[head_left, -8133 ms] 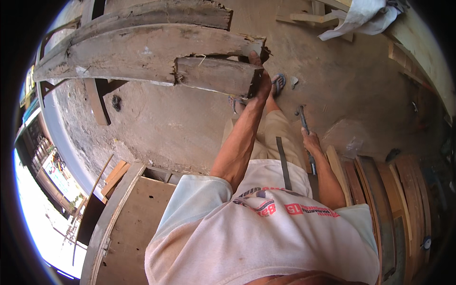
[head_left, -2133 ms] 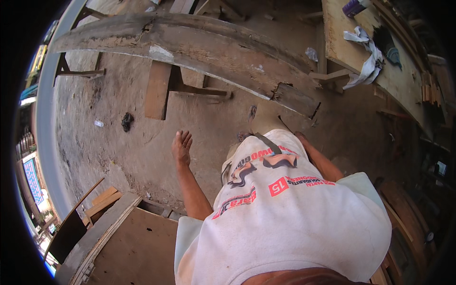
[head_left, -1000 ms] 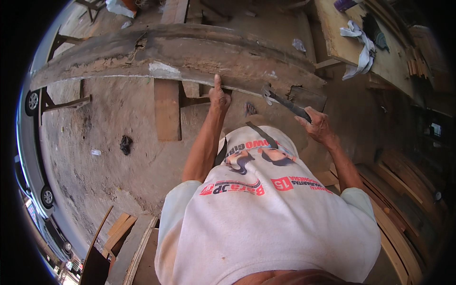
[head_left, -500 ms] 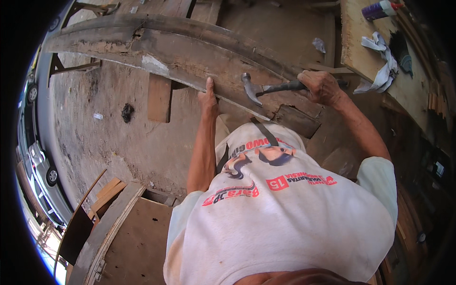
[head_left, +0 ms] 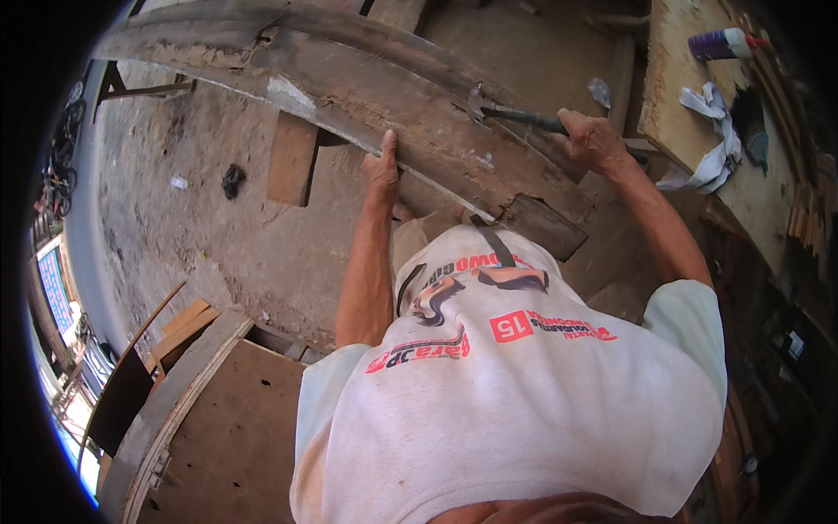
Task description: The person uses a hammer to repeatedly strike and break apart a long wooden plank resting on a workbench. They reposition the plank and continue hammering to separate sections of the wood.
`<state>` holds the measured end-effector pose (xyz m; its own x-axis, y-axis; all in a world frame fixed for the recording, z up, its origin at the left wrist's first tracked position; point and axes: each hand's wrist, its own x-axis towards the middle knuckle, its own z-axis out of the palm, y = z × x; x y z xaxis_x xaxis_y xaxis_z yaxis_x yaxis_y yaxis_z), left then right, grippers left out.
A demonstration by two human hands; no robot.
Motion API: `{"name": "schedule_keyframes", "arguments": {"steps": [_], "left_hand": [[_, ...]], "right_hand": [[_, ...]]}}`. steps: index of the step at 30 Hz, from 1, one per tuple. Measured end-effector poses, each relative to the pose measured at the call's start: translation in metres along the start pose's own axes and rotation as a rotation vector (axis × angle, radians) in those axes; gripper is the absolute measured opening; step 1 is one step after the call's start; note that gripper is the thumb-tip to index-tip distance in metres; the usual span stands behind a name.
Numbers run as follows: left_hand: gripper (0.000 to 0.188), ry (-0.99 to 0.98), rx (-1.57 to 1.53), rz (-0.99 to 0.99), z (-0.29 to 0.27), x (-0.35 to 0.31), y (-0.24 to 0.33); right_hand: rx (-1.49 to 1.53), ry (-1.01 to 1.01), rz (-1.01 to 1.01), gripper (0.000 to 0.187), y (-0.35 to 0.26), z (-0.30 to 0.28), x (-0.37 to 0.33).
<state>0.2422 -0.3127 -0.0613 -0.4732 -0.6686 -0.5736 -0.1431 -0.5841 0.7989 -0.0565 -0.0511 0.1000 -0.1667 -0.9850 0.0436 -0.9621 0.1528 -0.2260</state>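
Note:
A long, curved, weathered wooden board (head_left: pixel 367 105) with cracked, flaking patches stretches across in front of me. My left hand (head_left: pixel 382 170) is closed on its near edge, the thumb up on the top face and the other fingers hidden beneath. In my right hand (head_left: pixel 594 142) is a claw hammer (head_left: pixel 524 118), gripped around its dark handle. The metal hammer head is over the board's far edge; whether it touches the wood I cannot tell. A short dark block (head_left: pixel 546 225) sits at the board's right end, close to my shirt.
A plywood-topped bench (head_left: pixel 672 105) at the right bears a white rag (head_left: pixel 711 144) and a purple bottle (head_left: pixel 720 44). A short plank (head_left: pixel 291 162) shows below the board. At the lower left stands a curved-edged wooden panel (head_left: pixel 227 428). A road (head_left: pixel 87 192) runs along the far left.
The hammer head has moved away from me, from over the board's middle to its far edge, and turned. My left hand keeps its hold. The whole view has shifted slightly.

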Motion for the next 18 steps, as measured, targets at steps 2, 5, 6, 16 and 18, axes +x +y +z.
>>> {"name": "schedule_keyframes", "arguments": {"steps": [2, 5, 6, 16, 18], "left_hand": [[0.053, -0.021, -0.039, 0.108, 0.002, 0.006, -0.002], [0.053, -0.027, -0.07, 0.068, -0.011, -0.001, -0.015], [0.053, -0.04, -0.079, 0.044, -0.008, 0.001, -0.007], [0.064, 0.055, -0.048, 0.06, 0.007, -0.013, 0.003], [0.065, 0.006, -0.054, 0.035, 0.002, -0.009, 0.001]], "right_hand": [[-0.012, 0.011, -0.008, 0.029, 0.003, 0.001, 0.003], [0.096, 0.032, -0.17, 0.029, -0.033, -0.02, 0.004], [0.122, 0.051, -0.261, 0.029, -0.033, -0.026, 0.008], [-0.048, 0.054, -0.119, 0.027, -0.012, -0.008, 0.013], [-0.018, 0.064, -0.29, 0.025, -0.026, -0.019, 0.013]]}}
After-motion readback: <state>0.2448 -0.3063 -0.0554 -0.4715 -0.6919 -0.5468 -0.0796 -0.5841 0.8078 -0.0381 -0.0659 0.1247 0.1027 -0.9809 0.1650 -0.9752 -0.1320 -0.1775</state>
